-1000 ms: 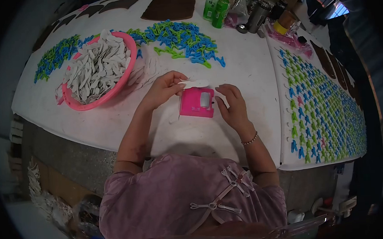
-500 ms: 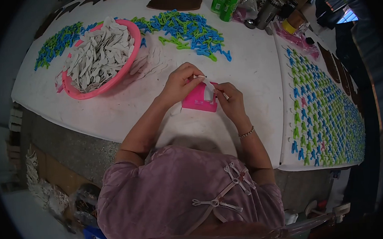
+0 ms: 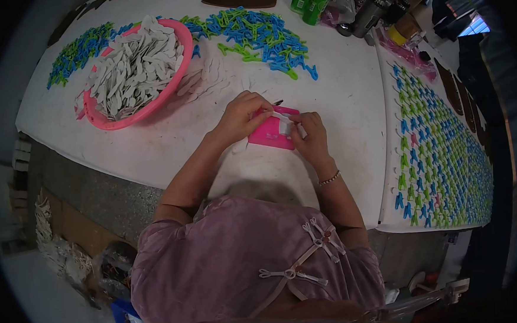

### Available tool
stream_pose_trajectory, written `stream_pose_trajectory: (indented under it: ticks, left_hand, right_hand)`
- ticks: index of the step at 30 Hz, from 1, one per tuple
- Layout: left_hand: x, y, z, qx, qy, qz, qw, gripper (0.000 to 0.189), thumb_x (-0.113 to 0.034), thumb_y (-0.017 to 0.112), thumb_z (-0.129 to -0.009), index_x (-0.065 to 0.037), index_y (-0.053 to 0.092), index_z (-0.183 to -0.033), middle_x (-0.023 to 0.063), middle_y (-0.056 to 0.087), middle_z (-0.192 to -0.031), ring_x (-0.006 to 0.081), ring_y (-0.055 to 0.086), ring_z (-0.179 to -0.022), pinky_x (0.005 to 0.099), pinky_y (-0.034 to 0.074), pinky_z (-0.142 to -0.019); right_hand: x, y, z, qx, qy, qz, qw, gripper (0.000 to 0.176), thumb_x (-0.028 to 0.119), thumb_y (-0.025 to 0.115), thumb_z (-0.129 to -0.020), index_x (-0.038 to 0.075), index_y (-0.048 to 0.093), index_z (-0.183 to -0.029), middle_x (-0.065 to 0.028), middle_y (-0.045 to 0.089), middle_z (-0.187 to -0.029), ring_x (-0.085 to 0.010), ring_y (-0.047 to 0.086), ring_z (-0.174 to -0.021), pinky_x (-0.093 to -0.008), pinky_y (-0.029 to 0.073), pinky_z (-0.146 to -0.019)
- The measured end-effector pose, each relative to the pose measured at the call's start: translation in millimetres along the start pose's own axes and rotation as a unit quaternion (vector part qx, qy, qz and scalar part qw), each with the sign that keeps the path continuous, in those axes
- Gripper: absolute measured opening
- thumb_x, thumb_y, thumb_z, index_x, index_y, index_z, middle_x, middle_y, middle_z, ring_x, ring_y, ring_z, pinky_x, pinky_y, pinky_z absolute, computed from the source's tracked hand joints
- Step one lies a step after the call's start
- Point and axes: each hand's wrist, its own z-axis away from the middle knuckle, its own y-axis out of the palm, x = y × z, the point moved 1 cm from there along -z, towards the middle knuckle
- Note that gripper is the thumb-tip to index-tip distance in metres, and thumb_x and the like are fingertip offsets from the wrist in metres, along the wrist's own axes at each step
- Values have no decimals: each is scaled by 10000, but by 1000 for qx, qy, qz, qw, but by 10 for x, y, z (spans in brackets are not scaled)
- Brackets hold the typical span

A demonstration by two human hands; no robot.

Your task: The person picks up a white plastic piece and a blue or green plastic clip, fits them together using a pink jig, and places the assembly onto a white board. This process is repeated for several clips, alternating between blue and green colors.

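White table (image 3: 340,94): left hand (image 3: 242,115), right hand (image 3: 311,137) seemingly on pink block (image 3: 267,136)

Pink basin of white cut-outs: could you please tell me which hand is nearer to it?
Left. The left hand rests on the pink tool's basin-facing edge; the right hand sits at its far edge, farther from the pink basin.
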Motion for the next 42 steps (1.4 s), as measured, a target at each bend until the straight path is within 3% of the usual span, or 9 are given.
stream_pose_trajectory:
  ticks: [2,12,18,24,26,32,36,38,42]
  left_hand:
    - [76,66,37,38,-18,-7,999,79,-94,681,-796,-79,639,-861,55,607,-827,240,557,-799,344,442,-728]
    - [156,232,25,50,-5,-5,999,77,-129,676,-780,-94,640,-838,52,617,-812,255,565,-813,368,444,-749]
    - [93,333,-57,65,-5,-16,998,75,-128,677,-767,-89,628,-808,52,602,-782,256,561,-806,375,439,-752]
    - [38,443,-161,90,19,-16,996,72,-132,683,-754,-92,643,-798,49,602,-807,264,559,-836,386,429,-764]
    - [61,486,-151,94,0,-18,995,81,-143,693,-750,-97,657,-807,53,605,-830,268,557,-844,385,426,-769]
    - [89,485,-77,41,-36,79,995,119,-161,715,-741,-85,639,-794,68,598,-838,268,555,-839,377,422,-779]
    - [-4,380,-101,31,-14,61,998,165,-154,713,-734,-84,612,-845,65,601,-856,265,553,-855,374,422,-791]
    - [-136,265,-145,0,-20,62,998,231,-145,704,-729,-88,588,-920,57,606,-871,264,551,-880,370,418,-813]
    - [-262,114,-188,1,13,35,999,277,-133,694,-724,-97,578,-972,47,612,-886,258,550,-900,370,409,-839]
  right_hand:
    - [-45,-29,43,-13,-20,27,999,149,4,633,-739,42,621,-883,-87,598,-827,-267,554,-792,-371,461,-697]
    - [-90,-98,102,-17,-7,56,998,159,-17,613,-718,41,613,-866,-86,586,-819,-269,547,-795,-372,461,-699]
    - [-18,-245,4,-51,-4,61,997,228,-46,590,-713,33,588,-927,-94,566,-842,-244,541,-781,-341,460,-699]
    - [64,-254,-102,-79,59,-79,992,294,-66,580,-742,33,565,-1018,-56,562,-898,-152,538,-832,-279,453,-780]
    - [8,-178,-87,-56,120,-231,964,378,-57,580,-746,43,527,-1106,-36,557,-947,-130,527,-868,-270,439,-825]
    - [-43,-15,5,26,201,-273,940,429,-40,572,-751,45,480,-1162,-32,538,-1015,-135,510,-918,-269,433,-837]
    - [-17,63,-29,17,195,-268,943,406,-28,573,-756,38,485,-1146,-49,548,-1010,-147,519,-881,-273,440,-826]
    - [0,74,-54,20,150,-186,971,377,-15,581,-763,27,498,-1128,-76,562,-1010,-159,535,-847,-278,451,-791]
    - [18,123,-58,36,149,-123,981,355,-10,585,-765,15,513,-1112,-100,572,-983,-182,554,-827,-298,460,-759]
